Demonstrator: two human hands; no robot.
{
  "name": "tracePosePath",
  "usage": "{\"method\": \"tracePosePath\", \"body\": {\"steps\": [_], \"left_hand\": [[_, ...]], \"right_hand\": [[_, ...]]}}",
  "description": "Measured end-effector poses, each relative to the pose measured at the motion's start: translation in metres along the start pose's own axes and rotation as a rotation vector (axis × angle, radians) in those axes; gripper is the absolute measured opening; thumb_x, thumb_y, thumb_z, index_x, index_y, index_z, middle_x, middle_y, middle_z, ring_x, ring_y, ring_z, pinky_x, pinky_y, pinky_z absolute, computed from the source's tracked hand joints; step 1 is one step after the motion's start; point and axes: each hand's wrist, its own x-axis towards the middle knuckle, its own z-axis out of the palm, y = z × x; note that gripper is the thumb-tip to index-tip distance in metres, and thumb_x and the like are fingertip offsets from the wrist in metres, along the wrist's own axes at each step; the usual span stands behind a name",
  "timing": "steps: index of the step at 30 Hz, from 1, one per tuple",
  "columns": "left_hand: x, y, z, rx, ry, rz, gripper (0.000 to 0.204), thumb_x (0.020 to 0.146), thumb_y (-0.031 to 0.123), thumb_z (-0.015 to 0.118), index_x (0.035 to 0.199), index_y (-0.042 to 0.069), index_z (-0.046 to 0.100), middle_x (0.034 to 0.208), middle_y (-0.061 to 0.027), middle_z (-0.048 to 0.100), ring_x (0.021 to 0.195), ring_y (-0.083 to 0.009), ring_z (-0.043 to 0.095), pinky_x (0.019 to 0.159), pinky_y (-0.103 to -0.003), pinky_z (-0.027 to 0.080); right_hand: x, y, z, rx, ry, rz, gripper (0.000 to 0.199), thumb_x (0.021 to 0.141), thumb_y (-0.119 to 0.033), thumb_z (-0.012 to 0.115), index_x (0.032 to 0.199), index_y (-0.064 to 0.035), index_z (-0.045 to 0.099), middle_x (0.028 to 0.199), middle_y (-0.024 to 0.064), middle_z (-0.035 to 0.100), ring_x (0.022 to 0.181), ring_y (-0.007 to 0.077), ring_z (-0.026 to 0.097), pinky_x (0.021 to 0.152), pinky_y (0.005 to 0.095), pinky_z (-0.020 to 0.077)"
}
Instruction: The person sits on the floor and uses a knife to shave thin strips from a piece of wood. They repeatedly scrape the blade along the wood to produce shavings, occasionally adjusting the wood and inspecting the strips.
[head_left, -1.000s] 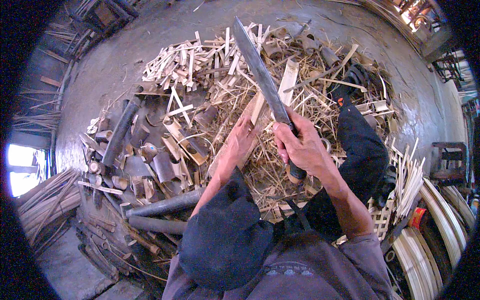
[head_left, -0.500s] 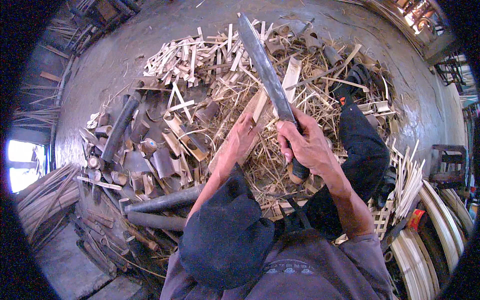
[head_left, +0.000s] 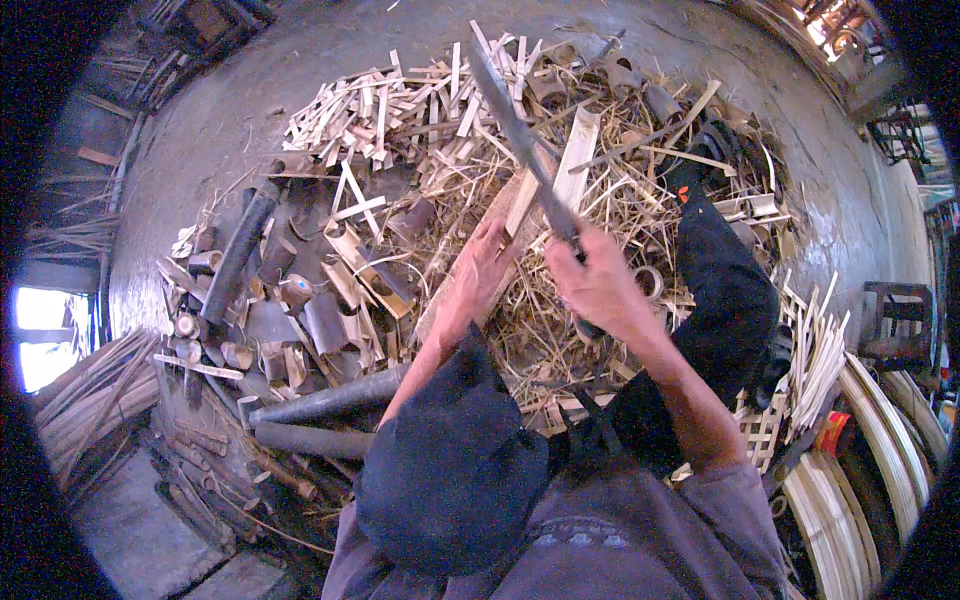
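Observation:
My right hand [head_left: 595,282], smeared by motion, is closed round the handle of a long machete [head_left: 513,128]. Its dark blade points up and slightly left, passing over or beside a pale bamboo strip [head_left: 522,205]. That strip is under the fingers of my left hand [head_left: 485,262], which steadies its near end against a slanting wooden board [head_left: 440,304]. Just right of the blade lies a wider split bamboo length [head_left: 577,160] with a hollow inner face. Whether the blade touches the strip cannot be made out.
Thin shavings [head_left: 620,210] cover the ground around the board. Beyond them lies a heap of short pale slats [head_left: 350,110]. Cut bamboo tubes [head_left: 325,325] and a long dark pole [head_left: 240,240] are at left. Bundled long strips [head_left: 825,520] curve along the right.
The machete has shifted slightly, its blade now blurred and tilted a little more to the left. My right hand has moved slightly with it; my left hand stays nearly in place.

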Motion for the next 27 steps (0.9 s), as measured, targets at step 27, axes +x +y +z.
{"method": "tracePosePath", "body": {"steps": [27], "left_hand": [[0.13, 0.155, -0.022, 0.447, -0.021, 0.462, 0.019, 0.078, 0.021, 0.068, 0.083, 0.006, 0.058, 0.086, -0.0104, 0.059, 0.087, -0.0303, 0.057, 0.075, -0.042, 0.043]], "right_hand": [[0.026, 0.072, -0.048, 0.012, 0.077, -0.052, 0.023, 0.08, -0.014, 0.059, 0.1, -0.0024, 0.061, 0.073, 0.012, 0.063, 0.064, 0.0179, 0.058, 0.061, 0.0335, 0.0474]]}}
